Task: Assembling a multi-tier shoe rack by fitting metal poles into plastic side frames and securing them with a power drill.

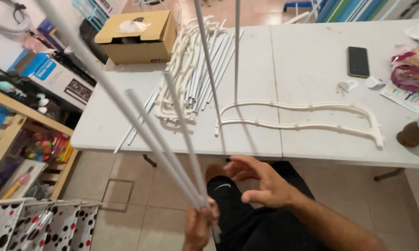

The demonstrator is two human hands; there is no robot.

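While the left hand (199, 226) is closed around the lower ends of a bundle of thin white rods (158, 135), the rods fan out upward and to the left, toward the camera. They are long and narrow, and I count about three or four of them in the fist. The right hand (260, 181) is open with its fingers spread; it holds nothing and hovers just beside the bundle, above the person's knee in black shorts (246, 218).

I judge the rods to be light and quite stiff, but long enough to sway and spread at the far ends when they are held only at one end. Their smooth surface can slip, so a second grip higher up on the bundle seems the safer place to take hold.

On the white table (311, 83) in front lies a white curved plastic frame (302, 116), and two more thin rods (209, 60) stand up from its left end. Further left is a pile of similar frames and rods (191, 69). Behind this pile stands a cardboard box (139, 37). A black phone (358, 61) lies on the right part of the table, well apart from the frame.
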